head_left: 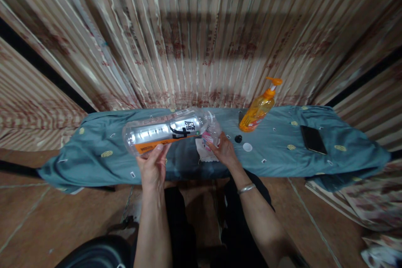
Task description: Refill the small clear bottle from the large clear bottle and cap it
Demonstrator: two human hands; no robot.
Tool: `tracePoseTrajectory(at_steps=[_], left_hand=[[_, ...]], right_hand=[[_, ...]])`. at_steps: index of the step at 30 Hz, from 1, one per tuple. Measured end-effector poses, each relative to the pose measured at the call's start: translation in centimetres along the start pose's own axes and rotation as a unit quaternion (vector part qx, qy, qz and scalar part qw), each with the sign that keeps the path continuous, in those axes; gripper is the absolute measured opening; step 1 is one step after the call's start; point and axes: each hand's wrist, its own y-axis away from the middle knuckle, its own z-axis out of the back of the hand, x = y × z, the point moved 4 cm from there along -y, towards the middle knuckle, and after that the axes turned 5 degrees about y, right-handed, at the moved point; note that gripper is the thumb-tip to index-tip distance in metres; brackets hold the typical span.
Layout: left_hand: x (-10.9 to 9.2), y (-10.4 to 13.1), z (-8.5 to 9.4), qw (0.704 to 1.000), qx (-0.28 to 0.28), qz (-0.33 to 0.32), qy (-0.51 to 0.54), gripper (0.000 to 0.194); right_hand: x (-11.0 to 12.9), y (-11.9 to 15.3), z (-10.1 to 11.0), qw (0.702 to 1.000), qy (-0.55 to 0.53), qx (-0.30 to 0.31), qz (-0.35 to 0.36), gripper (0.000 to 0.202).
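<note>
My left hand is wrapped round the lower side of a large clear plastic bottle with a silver and orange label. The bottle lies nearly level above the table, its neck to the right. My right hand grips a smaller clear plastic bottle with a pink and white label. The two bottles overlap near their necks; whether the mouths touch I cannot tell. Under the smaller bottle lies a pale cloth or paper piece. A black cap and a white disc sit right of my right hand.
An orange pump bottle stands at the back right of the narrow table, which wears a teal cloth. Farther right lies a dark phone. Striped curtains hang behind, and dark poles flank the table.
</note>
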Motion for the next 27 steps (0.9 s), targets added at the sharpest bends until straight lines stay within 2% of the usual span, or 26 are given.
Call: tracePoseTrajectory(at_steps=[5, 10, 27], left_hand=[[0.12, -0.09, 0.18, 1.0, -0.009, 0.005, 0.0, 0.047], [0.2, -0.16, 0.35, 1.0, -0.003, -0.001, -0.008, 0.045], [-0.04, 0.12, -0.18, 1.0, -0.002, 0.0, -0.009, 0.042]], right_hand=[[0.03, 0.03, -0.04, 1.0, -0.004, 0.009, -0.007, 0.037], [0.0, 0.07, -0.08, 1.0, 0.006, -0.008, -0.001, 0.034], [-0.03, 0.02, -0.11, 1.0, 0.017, -0.003, -0.012, 0.038]])
